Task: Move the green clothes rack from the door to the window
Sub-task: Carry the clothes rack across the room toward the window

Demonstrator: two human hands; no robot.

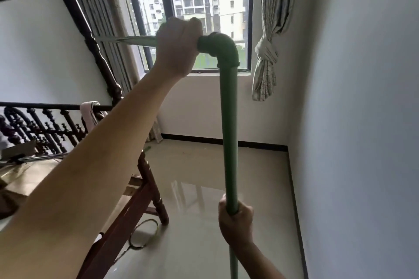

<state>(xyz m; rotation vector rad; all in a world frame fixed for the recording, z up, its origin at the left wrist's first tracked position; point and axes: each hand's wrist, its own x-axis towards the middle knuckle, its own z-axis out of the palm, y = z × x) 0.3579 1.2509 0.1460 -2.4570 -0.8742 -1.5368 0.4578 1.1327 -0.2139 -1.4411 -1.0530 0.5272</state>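
The green clothes rack (229,120) is made of green pipe, with an upright post and an elbow joint at its top corner. A horizontal top bar runs left from the elbow. My left hand (178,46) grips that top bar just left of the elbow. My right hand (235,222) is wrapped around the upright post low down. The window (204,7) with a dark frame is straight ahead, just beyond the rack. The rack's feet are out of view.
A dark wooden bed frame (145,188) with carved posts stands at the left. A knotted curtain (267,52) hangs right of the window, and another curtain (97,18) hangs at its left. A white wall (362,120) closes the right side. A cord loop (145,233) lies on the glossy tiled floor (249,165).
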